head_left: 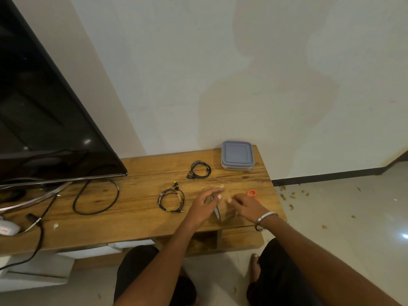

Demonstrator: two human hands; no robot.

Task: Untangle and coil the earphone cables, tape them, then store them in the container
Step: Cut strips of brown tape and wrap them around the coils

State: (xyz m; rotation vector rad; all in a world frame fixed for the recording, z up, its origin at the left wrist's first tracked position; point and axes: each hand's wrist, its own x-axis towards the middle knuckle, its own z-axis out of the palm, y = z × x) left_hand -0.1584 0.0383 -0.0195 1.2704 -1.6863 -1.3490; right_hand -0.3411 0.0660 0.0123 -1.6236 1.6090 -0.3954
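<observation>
Television, black screen, stands at the far left of the wooden table; I log a loose black power cable looped on the wood below its corner. Next right, I count one coiled earphone cable with yellow-tipped buds, taped in pale strips, lying flat. Behind it and further right, a second coiled black earphone cable lies near the back edge. Left hand hovers over the table centre-right, fingers spread and lightly bent; thumb and forefinger seem to pinch a brown tape strip, though I cannot tell for sure. Beneath the hands sits a brown tape roll, partly hidden. Right hand, bangle on the wrist, has its fingers curled down against the roll; its exact grip I cannot tell. Just beyond it, an orange scissor handle peeks out. Lidded grey-blue plastic container sits closed at the table's back right corner.
</observation>
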